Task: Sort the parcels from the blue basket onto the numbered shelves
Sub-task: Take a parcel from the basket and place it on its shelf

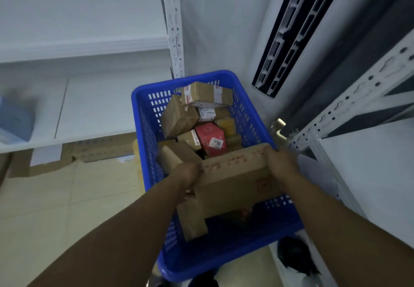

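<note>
Over the near half of the blue basket [143,130] I see both hands on one large brown parcel [235,181], which sits tilted above the basket's contents. My view has the left hand [188,174] wrapped round the parcel's left end. The right hand [282,165] grips its far right corner, at the basket's right rim, with the fingers curled over the edge. So both hands are closed on the same box, one at each end.

Inside the basket, beyond the held parcel, a red parcel [210,139] with a white sticker sits near the middle. Plain brown boxes are crowded round it. At the basket's far end a taped parcel [206,94] with red-and-white tape lies on top of the heap. Below the left hand, near the basket's front wall, a small brown box [192,219] stands on end.

Left of the basket runs a white shelf [89,107], and a blurred blue box [15,121] sits on its far left. Flattened cardboard [89,150] lies on the tiled floor [56,197] under that shelf. Right of the basket a perforated shelf upright [347,103] slants across the view. I cannot read any shelf numbers from here.
</note>
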